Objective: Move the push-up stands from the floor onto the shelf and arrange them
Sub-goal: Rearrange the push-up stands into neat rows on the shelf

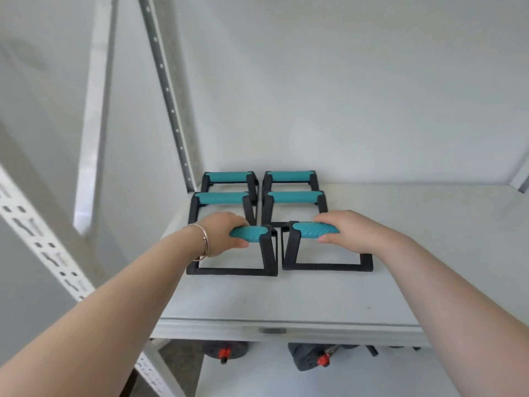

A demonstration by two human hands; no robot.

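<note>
Several push-up stands with black frames and teal grips sit on the white shelf point(315, 299), in two columns against the back wall. In the front row, my left hand point(221, 233) is closed around the teal grip of the left stand point(249, 234), and my right hand point(347, 229) is closed around the grip of the right stand point(310, 229). Both front stands rest with their bases flat on the shelf, side by side and almost touching. Behind them stand two more pairs, one stand point(221, 198) in the middle row and another point(290, 176) at the back.
A perforated metal upright point(169, 96) rises at the shelf's back left corner, and another slanted upright point(45, 247) is near my left arm. On the lower shelf lie dark grey weights with orange parts point(312, 358). The shelf's right half is bare.
</note>
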